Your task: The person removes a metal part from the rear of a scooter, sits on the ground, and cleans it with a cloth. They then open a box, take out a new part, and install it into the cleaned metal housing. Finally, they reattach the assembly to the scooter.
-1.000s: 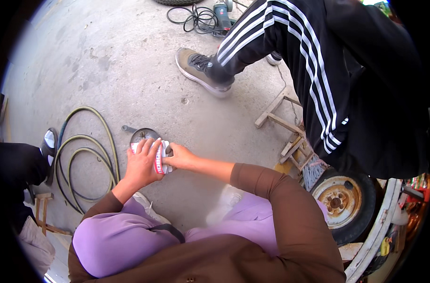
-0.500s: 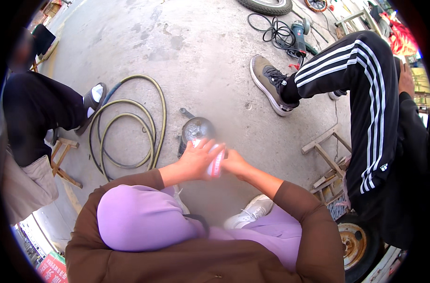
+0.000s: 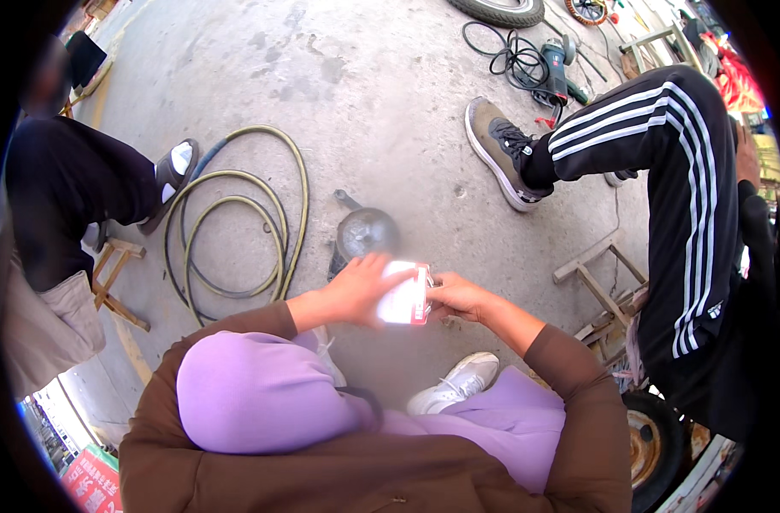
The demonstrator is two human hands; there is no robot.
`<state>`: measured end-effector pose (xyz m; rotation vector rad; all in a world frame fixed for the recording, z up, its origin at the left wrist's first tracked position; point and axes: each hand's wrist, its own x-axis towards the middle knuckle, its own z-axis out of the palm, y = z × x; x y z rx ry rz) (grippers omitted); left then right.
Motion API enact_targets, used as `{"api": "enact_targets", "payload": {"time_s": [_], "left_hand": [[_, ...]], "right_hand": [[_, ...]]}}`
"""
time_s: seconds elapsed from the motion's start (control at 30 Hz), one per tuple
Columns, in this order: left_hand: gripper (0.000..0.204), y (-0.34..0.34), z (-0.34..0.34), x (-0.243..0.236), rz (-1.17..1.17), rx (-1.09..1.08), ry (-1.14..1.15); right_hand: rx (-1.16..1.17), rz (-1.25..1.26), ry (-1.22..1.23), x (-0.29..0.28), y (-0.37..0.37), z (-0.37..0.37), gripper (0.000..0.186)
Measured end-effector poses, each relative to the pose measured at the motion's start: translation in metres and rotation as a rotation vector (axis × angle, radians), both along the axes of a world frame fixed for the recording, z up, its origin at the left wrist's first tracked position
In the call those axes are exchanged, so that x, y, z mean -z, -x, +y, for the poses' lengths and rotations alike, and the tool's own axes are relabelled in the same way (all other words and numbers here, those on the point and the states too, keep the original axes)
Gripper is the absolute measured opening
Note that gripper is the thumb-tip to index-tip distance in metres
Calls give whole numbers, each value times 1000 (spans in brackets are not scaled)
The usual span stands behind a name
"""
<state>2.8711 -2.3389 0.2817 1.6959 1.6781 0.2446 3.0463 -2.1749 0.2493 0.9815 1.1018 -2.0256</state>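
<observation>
My left hand (image 3: 356, 290) grips a small white box with a red end (image 3: 401, 295), thumb and fingers along its sides. Glare washes out much of the box's face. At the red end, the fingers of my right hand (image 3: 459, 297) are pinched together around something small and dark that I cannot make out. Just beyond my left hand, a round dark metal part with an arm sticking out (image 3: 366, 231) lies on the concrete; my hand hides its near side.
Left of the metal part lies a coiled hose (image 3: 236, 218). People sit on both sides, one with a grey shoe (image 3: 503, 158) stretched forward. Farther off are an angle grinder (image 3: 556, 70) with its cord and a tyre (image 3: 503, 10). A wooden stool (image 3: 599, 269) stands at right.
The box has turned so that its white face shows more. My right hand has shifted right, staying at its red end. The whole view has moved slightly.
</observation>
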Motion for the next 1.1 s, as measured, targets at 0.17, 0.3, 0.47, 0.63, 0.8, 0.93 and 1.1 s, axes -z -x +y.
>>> {"api": "enact_targets", "payload": {"time_s": [0.17, 0.3, 0.47, 0.63, 0.8, 0.93, 1.1], "left_hand": [[107, 39, 6, 6, 153, -140, 3], [111, 101, 2, 13, 78, -617, -168], [100, 151, 15, 37, 220, -934, -498], [82, 79, 33, 35, -942, -1060, 61], [26, 16, 6, 54, -1578, -1292, 256], [36, 11, -20, 70, -1444, -1269, 318], [27, 39, -25, 70, -1139, -1068, 340]], "right_hand": [[85, -17, -135, -2, -12, 60, 40], [208, 99, -28, -7, -22, 99, 43], [300, 185, 30, 4, -1, 87, 45], [516, 318, 169, 21, 20, 36, 48], [622, 268, 204, 28, 33, -27, 50], [379, 136, 154, 7, 19, -45, 55], [418, 142, 205, 30, 15, -22, 54]]}}
